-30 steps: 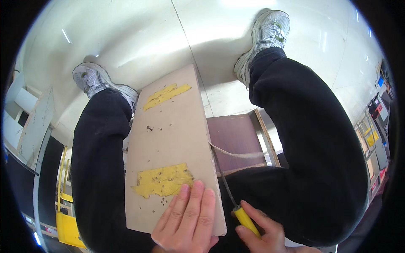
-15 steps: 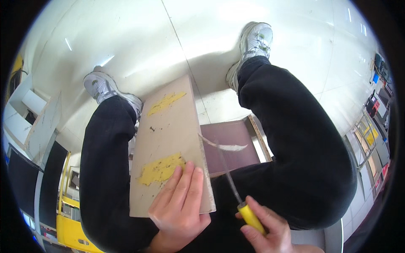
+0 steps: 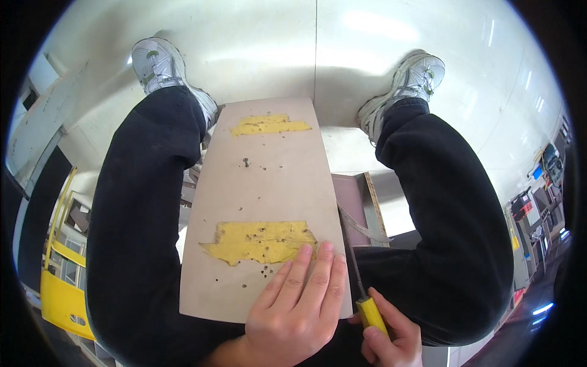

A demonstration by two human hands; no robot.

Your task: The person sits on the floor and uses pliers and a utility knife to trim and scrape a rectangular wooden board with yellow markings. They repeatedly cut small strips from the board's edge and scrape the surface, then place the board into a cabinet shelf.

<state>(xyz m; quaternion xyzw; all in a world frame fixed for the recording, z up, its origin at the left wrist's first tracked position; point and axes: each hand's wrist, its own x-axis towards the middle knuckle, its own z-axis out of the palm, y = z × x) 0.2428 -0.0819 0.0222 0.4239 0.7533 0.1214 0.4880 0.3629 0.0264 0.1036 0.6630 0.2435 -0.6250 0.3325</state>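
Yellow plastic handle of a tool (image 3: pixel 372 315), clamped in the right hand (image 3: pixel 391 336) at about 5 o'clock of the view, lowest and nearest. The fingers wrap the handle fully; a thin dark shaft (image 3: pixel 353 266) runs up from it toward 12 o'clock, lying just along the right long edge of the board. Tip not clear against the dark trouser; I cannot tell whether it touches the edge.

Left hand (image 3: pixel 299 306) sits at 6 o'clock, flat, fingers spread only a little, palm down on the near end of the board (image 3: pixel 263 183). It holds nothing; it presses. Fingertips reach the lower right corner of the near yellow patch (image 3: pixel 260 240).

The board: pale brown fibreboard, resting across the lap between both thighs in black trousers, long axis running 6 to 12 o'clock, away from the body. Small holes pepper the near patch and the bare face below it. A single dark screw (image 3: pixel 246 162) stands near the middle, at 12 o'clock from the left hand. Far yellow patch (image 3: pixel 269 125) lies close to the far end.

Key relation: the tool's shaft lies parallel with the board's long axis, at 3 o'clock of the left hand, nearly touching it. The right hand is nearer the right edge; the left hand nearer the patch and screw.

Beyond, at 1 o'clock of the tool, a brownish panel (image 3: pixel 351 196) with a pale strip (image 3: pixel 362 227) across it. Farthest: two grey trainers on a glossy pale floor (image 3: pixel 318 55).
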